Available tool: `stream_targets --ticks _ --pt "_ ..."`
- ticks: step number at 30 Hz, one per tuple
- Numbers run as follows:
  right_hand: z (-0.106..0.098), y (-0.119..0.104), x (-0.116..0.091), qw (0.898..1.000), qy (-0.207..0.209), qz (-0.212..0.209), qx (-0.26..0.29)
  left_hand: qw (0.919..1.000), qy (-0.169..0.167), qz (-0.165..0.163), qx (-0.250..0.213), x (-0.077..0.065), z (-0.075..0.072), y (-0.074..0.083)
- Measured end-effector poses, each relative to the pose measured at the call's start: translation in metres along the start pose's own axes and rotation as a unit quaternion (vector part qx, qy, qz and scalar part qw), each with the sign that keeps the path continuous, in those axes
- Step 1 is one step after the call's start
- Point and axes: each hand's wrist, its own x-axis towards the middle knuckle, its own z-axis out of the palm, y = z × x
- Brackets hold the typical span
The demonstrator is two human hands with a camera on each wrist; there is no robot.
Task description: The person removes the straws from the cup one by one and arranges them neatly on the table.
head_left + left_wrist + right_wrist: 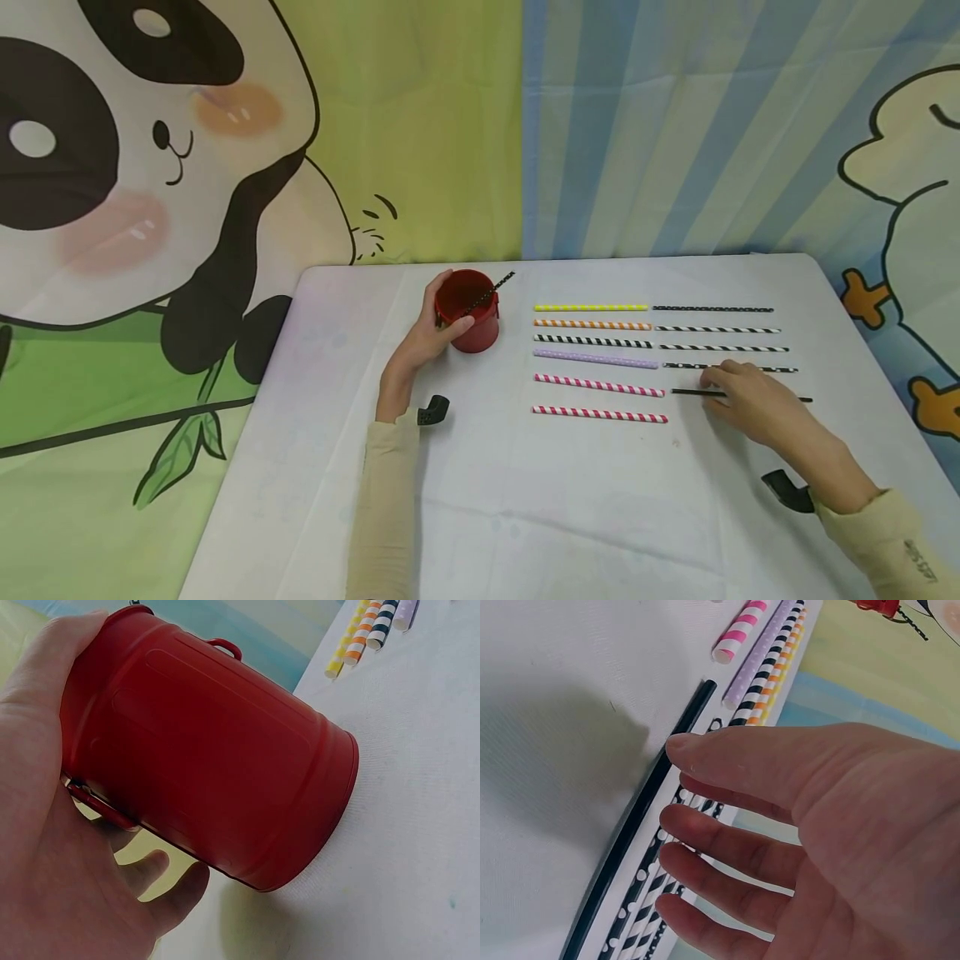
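A small red metal bucket (480, 333) stands at the table's back left, a black patterned paper straw (504, 282) leaning out over its rim. My left hand (429, 333) grips the bucket, thumb at the rim and fingers round the side, beside a small side handle (101, 808). My right hand (753, 404) hovers over the plain black straw (682, 392), the nearest of the right column. In the right wrist view the thumb tip overlaps that straw (641, 802), with the fingers spread loosely and nothing between them. A black straw with white dots (634, 900) lies just beyond.
A left column holds yellow (590, 307), orange (592, 324), black-striped (592, 341), purple (596, 359), pink (600, 385) and red-striped (600, 415) straws. More black-and-white straws (723, 347) lie behind my right hand. Printed cloth (420, 125) hangs behind the white table (562, 500).
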Motion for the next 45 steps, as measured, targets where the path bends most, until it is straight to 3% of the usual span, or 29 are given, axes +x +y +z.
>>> stream_targets --ticks 7,15,22,27,35,41,45 --pt "0.001 -0.001 0.001 1.000 0.007 0.003 -0.001 1.0000 -0.002 -0.007 -0.003 0.000 0.000 0.002" --pt "-0.006 -0.005 0.005 1.000 0.011 -0.013 0.005 0.9998 -0.013 -0.014 -0.012 -0.006 0.001 0.027" --pt "-0.013 -0.018 0.011 0.999 0.025 -0.043 0.006 0.9999 -0.005 -0.007 -0.007 0.000 0.000 0.002" --pt "-0.016 -0.027 0.016 0.996 0.054 -0.074 0.006 1.0000 -0.001 0.000 -0.005 0.001 0.000 -0.002" --pt "-0.020 -0.044 0.029 0.993 0.060 -0.098 0.015 0.9999 -0.002 -0.008 -0.007 0.002 -0.001 0.000" --pt "-0.021 -0.056 0.044 0.993 0.067 -0.092 0.004 0.9998 -0.009 -0.011 -0.016 0.003 -0.001 0.002" --pt "-0.020 -0.065 0.053 0.991 0.080 -0.104 0.001 0.9996 -0.014 -0.015 -0.018 -0.003 0.001 0.020"
